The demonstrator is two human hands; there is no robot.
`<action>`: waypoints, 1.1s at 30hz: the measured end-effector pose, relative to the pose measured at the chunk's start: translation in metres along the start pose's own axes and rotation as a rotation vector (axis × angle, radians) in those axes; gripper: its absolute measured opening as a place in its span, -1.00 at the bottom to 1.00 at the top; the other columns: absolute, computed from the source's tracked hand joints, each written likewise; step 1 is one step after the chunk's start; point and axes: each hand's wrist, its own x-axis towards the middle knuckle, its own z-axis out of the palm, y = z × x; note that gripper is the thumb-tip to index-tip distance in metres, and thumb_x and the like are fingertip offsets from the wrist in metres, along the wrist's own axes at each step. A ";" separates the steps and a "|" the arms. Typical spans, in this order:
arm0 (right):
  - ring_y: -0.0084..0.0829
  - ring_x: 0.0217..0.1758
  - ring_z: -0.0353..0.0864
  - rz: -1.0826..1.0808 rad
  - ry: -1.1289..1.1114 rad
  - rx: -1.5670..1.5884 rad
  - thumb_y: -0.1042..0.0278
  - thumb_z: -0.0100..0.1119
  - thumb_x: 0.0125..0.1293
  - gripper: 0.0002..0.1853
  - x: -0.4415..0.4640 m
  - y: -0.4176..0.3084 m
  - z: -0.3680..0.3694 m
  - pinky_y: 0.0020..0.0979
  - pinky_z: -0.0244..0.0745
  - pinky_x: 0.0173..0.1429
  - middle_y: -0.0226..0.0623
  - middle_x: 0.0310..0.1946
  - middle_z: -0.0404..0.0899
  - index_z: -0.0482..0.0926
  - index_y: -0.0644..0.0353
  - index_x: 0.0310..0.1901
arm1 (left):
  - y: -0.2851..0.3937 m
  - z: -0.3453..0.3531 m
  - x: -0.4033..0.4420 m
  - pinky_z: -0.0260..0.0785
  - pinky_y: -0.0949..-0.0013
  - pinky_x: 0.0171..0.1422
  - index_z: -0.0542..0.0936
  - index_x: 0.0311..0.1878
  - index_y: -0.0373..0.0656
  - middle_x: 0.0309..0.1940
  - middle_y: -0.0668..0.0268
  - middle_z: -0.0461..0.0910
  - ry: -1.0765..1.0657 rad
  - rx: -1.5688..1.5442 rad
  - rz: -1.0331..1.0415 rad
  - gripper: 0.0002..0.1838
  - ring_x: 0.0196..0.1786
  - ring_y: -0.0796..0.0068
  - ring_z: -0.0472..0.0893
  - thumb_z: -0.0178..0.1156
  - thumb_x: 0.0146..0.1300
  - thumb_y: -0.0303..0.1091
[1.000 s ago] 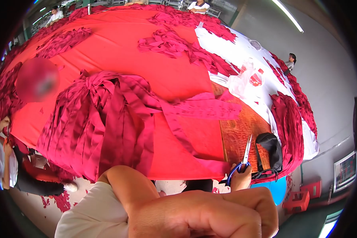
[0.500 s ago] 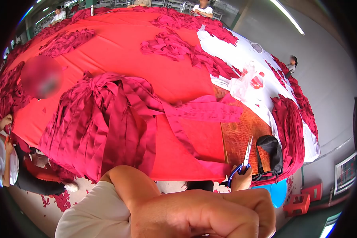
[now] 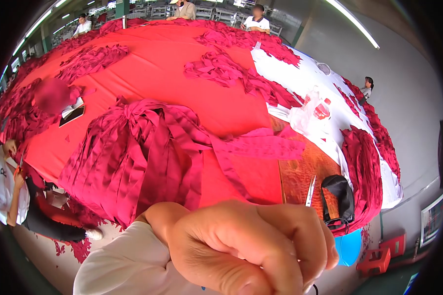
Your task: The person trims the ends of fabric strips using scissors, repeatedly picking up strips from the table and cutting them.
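My left hand (image 3: pixel 256 241) is raised close to the camera, its fingers curled in. What its fingertips hold, if anything, is hidden. Behind it, the blades of a pair of scissors (image 3: pixel 310 191) point up over the brown patterned tabletop (image 3: pixel 295 172). My right hand and the scissors' handles are covered by the left hand; half a second ago the right hand gripped the blue handles. In front of me lies a large bundle of dark red fabric strips (image 3: pixel 133 152), gathered at its top. A loose strip (image 3: pixel 261 142) trails from it to the right.
Red cloth (image 3: pixel 157 59) and white cloth (image 3: pixel 280 73) cover the big table. A black bag (image 3: pixel 347 196), a plastic bag with a bottle (image 3: pixel 310 110) and more strip piles (image 3: pixel 362 167) lie on it. Another person (image 3: pixel 7 182) works at the left; red stools (image 3: pixel 374 260) stand right.
My left hand has risen and now covers the right hand and the scissors' handles. The view has shifted slightly, and a phone shows on the cloth at left.
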 end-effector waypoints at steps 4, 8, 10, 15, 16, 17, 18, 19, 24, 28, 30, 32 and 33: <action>-0.12 -0.40 0.56 0.031 -0.014 0.012 0.26 0.47 0.03 -0.61 0.000 0.001 -0.001 -0.17 0.45 -0.23 -0.15 -0.46 0.53 0.39 0.27 -0.38 | 0.002 0.002 -0.003 0.39 0.34 -0.35 0.66 -0.33 -0.28 -0.29 0.23 0.40 -0.035 -0.050 -0.016 -0.60 -0.36 0.38 0.49 0.09 0.43 -0.12; -0.05 -0.38 0.57 0.104 -0.018 -0.015 0.27 0.47 0.03 -0.61 0.001 -0.005 -0.002 -0.15 0.45 -0.22 -0.09 -0.45 0.54 0.40 0.28 -0.40 | 0.027 0.003 -0.019 0.23 -0.05 0.37 0.72 -0.32 -0.23 -0.36 0.22 0.59 0.071 0.423 -0.152 -0.68 -0.14 0.22 0.57 0.18 0.38 -0.17; -0.03 -0.37 0.58 0.076 -0.025 0.007 0.27 0.47 0.02 -0.61 0.002 0.005 0.002 -0.14 0.46 -0.22 -0.08 -0.44 0.54 0.40 0.27 -0.40 | 0.022 0.010 -0.021 0.31 -0.02 0.31 0.71 -0.38 -0.22 -0.47 0.26 0.57 0.150 0.502 -0.081 -0.68 -0.24 0.25 0.59 0.20 0.36 -0.19; -0.06 -0.41 0.58 0.064 -0.012 0.000 0.27 0.47 0.03 -0.62 0.001 0.000 0.000 -0.15 0.46 -0.25 -0.10 -0.47 0.54 0.40 0.26 -0.41 | 0.017 0.007 -0.014 0.37 0.17 0.09 0.62 -0.43 -0.30 -0.39 0.27 0.47 0.185 0.088 -0.095 -0.69 -0.29 0.37 0.52 0.22 0.34 -0.23; -0.08 -0.42 0.59 0.069 -0.010 0.010 0.29 0.47 0.03 -0.63 0.001 -0.003 -0.001 -0.16 0.47 -0.25 -0.10 -0.47 0.54 0.40 0.26 -0.41 | 0.020 0.000 -0.008 0.37 0.33 -0.05 0.70 -0.22 -0.44 -0.29 0.24 0.41 -0.035 -0.202 -0.223 -0.68 -0.35 0.45 0.45 0.30 0.27 -0.27; -0.08 -0.42 0.59 0.066 -0.006 0.009 0.30 0.47 0.04 -0.63 0.000 -0.005 -0.002 -0.16 0.47 -0.25 -0.11 -0.47 0.54 0.40 0.27 -0.41 | 0.019 0.026 -0.008 0.25 0.33 0.33 0.68 -0.13 -0.47 -0.28 0.24 0.41 0.305 -0.313 -0.215 -0.68 -0.27 0.48 0.45 0.38 0.16 -0.37; -0.08 -0.42 0.59 0.063 0.000 0.010 0.30 0.47 0.04 -0.64 0.000 -0.008 -0.003 -0.17 0.47 -0.25 -0.11 -0.47 0.54 0.40 0.27 -0.41 | 0.020 0.039 -0.004 0.25 0.33 0.33 0.68 -0.13 -0.47 -0.28 0.24 0.41 0.296 -0.306 -0.215 -0.68 -0.27 0.48 0.45 0.38 0.16 -0.37; -0.08 -0.42 0.60 0.089 -0.021 0.009 0.30 0.47 0.04 -0.64 0.000 -0.010 -0.005 -0.17 0.47 -0.25 -0.10 -0.47 0.54 0.40 0.27 -0.41 | 0.022 0.049 0.001 0.05 0.33 0.46 0.69 -0.14 -0.46 -0.26 0.24 0.40 0.440 -0.376 -0.204 -0.68 -0.24 0.48 0.44 0.39 0.12 -0.38; -0.08 -0.40 0.60 0.052 -0.008 -0.015 0.29 0.47 0.03 -0.63 0.001 -0.006 -0.004 -0.16 0.47 -0.24 -0.11 -0.46 0.54 0.40 0.27 -0.40 | 0.021 0.058 0.004 -0.29 0.36 0.61 0.70 -0.18 -0.43 -0.24 0.25 0.37 0.614 -0.534 -0.202 -0.67 -0.14 0.44 0.41 0.41 0.04 -0.38; -0.08 -0.41 0.58 0.009 0.008 -0.038 0.28 0.47 0.02 -0.62 0.001 0.003 0.002 -0.15 0.47 -0.24 -0.14 -0.48 0.53 0.40 0.27 -0.40 | 0.021 0.049 0.000 -0.01 0.34 0.50 0.71 -0.16 -0.40 -0.23 0.27 0.37 0.584 -0.537 -0.253 -0.66 -0.13 0.41 0.40 0.42 0.06 -0.33; -0.09 -0.42 0.57 -0.007 0.015 -0.050 0.27 0.47 0.02 -0.62 0.001 0.004 0.002 -0.15 0.47 -0.25 -0.15 -0.48 0.53 0.40 0.27 -0.40 | 0.015 0.031 0.000 0.24 0.31 0.23 0.71 -0.14 -0.37 -0.21 0.28 0.37 0.306 -0.540 -0.267 -0.64 -0.12 0.39 0.39 0.44 0.07 -0.29; -0.10 -0.43 0.57 0.019 0.004 -0.044 0.27 0.48 0.02 -0.61 0.001 -0.001 0.000 -0.15 0.46 -0.26 -0.16 -0.49 0.52 0.39 0.26 -0.41 | 0.011 0.026 0.001 0.28 0.31 0.12 0.71 -0.12 -0.35 -0.20 0.29 0.36 0.249 -0.536 -0.222 -0.63 -0.12 0.39 0.38 0.45 0.07 -0.28; -0.10 -0.43 0.57 0.019 0.003 -0.044 0.27 0.48 0.02 -0.61 0.001 -0.002 0.000 -0.15 0.46 -0.26 -0.16 -0.49 0.52 0.39 0.26 -0.41 | 0.007 0.023 0.001 0.32 0.31 0.00 0.71 -0.10 -0.34 -0.18 0.29 0.36 0.191 -0.534 -0.178 -0.62 -0.12 0.39 0.37 0.46 0.08 -0.27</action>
